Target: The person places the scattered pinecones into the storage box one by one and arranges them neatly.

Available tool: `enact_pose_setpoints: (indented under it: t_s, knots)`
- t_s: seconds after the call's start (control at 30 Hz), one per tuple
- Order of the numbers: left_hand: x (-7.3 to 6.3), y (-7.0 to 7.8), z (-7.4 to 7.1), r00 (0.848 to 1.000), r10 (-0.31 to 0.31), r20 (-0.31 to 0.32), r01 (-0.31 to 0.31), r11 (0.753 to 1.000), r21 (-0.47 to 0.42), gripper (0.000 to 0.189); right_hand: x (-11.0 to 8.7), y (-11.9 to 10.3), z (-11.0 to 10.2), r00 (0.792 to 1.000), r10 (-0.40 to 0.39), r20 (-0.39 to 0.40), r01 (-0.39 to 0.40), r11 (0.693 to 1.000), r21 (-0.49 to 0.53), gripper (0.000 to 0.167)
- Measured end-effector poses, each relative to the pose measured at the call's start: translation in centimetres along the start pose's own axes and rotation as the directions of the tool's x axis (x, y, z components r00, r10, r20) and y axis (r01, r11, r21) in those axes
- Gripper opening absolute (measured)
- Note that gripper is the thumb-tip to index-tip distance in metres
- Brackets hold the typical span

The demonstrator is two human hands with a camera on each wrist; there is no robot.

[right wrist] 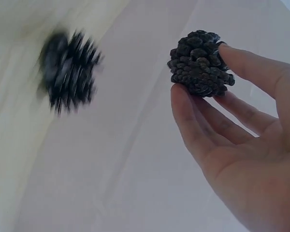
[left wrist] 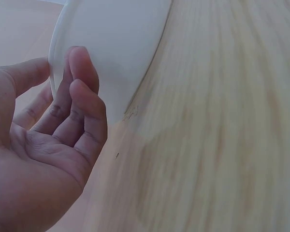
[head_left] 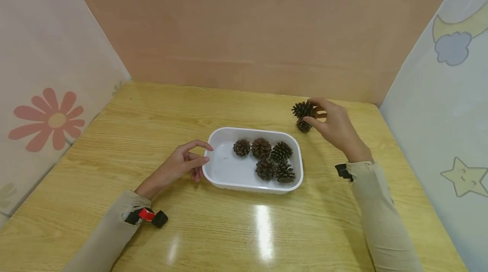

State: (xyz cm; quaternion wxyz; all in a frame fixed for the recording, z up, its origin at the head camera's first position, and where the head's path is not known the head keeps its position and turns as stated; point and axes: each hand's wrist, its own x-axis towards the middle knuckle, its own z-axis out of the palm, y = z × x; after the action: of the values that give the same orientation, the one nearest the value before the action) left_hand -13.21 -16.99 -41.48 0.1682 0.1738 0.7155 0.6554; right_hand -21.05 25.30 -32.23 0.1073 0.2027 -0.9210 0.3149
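Observation:
In the head view a white tray (head_left: 228,174) rests on the table with several brown pine cones inside, mostly toward its right. At the tray's left end is my left hand (head_left: 183,162), its thumb and index finger on the rim. The left wrist view has the other fingers curled beside the tray's outer wall (left wrist: 121,43). My right hand (head_left: 335,126) pinches a pine cone (right wrist: 198,60) between thumb and fingers, raised beyond the tray's far right corner. Below it, a second pine cone (head_left: 303,126) is partly covered; it is blurred in the right wrist view.
The wooden table (head_left: 183,229) meets a plain tan panel (head_left: 248,30) at the back. Side panels with a flower print (head_left: 57,120) on the left and a star print (head_left: 465,176) on the right bound the space.

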Motion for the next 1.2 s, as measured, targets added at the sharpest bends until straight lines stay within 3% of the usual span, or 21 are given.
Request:
enact_pose_setpoints:
  t_s: [0.23, 0.57, 0.83, 1.0, 1.2]
  knots:
    - [0.3, -0.1, 0.0, 1.000, 0.014, 0.004, -0.014, 1.000, 0.011, 0.041, -0.2, -0.7, 1.0, 1.000, -0.015, 0.013, 0.014, 0.999, 0.045, 0.049]
    - [0.5, -0.1, 0.1, 1.000, 0.006, -0.003, -0.006, 1.000, 0.003, 0.043, -0.9, -2.8, 3.1, 0.992, -0.102, 0.079, 0.093, 0.989, 0.115, 0.050]
    - [0.5, 0.0, 0.2, 1.000, -0.016, -0.001, 0.016, 1.000, -0.015, 0.044, -2.2, -4.5, 4.3, 0.980, -0.179, 0.088, 0.162, 0.972, 0.170, 0.051]
    - [0.2, 0.0, 0.0, 1.000, -0.024, 0.010, 0.024, 1.000, -0.016, 0.044, -3.5, -5.6, 5.3, 0.970, -0.198, 0.142, 0.169, 0.967, 0.193, 0.052]
    - [-0.2, 0.2, -0.2, 1.000, 0.000, 0.015, 0.000, 1.000, 0.012, 0.040, -4.4, -6.8, 6.1, 0.948, -0.264, 0.176, 0.231, 0.955, 0.187, 0.051]
